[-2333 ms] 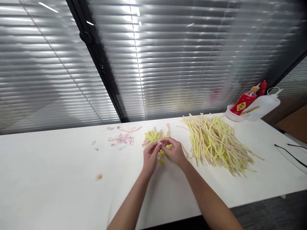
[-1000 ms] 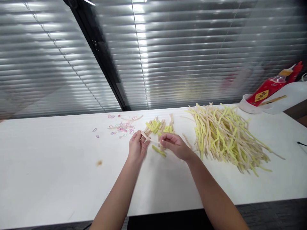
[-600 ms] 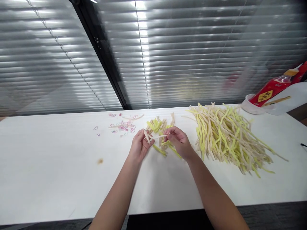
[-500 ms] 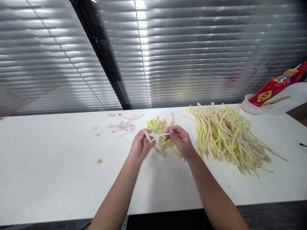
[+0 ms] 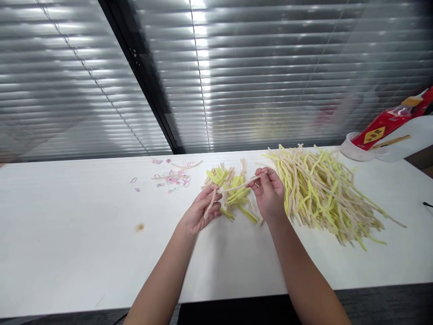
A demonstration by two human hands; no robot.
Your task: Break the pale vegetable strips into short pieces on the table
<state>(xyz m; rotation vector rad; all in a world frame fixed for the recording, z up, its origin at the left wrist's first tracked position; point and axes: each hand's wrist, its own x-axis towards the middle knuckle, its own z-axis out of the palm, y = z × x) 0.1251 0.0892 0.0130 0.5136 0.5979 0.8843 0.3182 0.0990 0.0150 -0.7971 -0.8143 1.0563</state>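
A thin, pale beige, bendy strand [image 5: 233, 188] spans the frame's centre, its right end hard to make out. The left hand [image 5: 197, 213] pinches its bend, the right hand [image 5: 270, 198] that end, farther apart than half a second ago. Yellow-and-beige strand bundles [image 5: 238, 196] lie partly hidden on the white bench [image 5: 84, 253].

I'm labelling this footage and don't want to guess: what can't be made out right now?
All in the head view:
White container: cut off by the right edge.
Black object: cut off by the same edge.
Large strand pile: lower strands hidden under upper ones.
Short strand cluster: partly covered by the left hand.
Coloured loops: too small to count.
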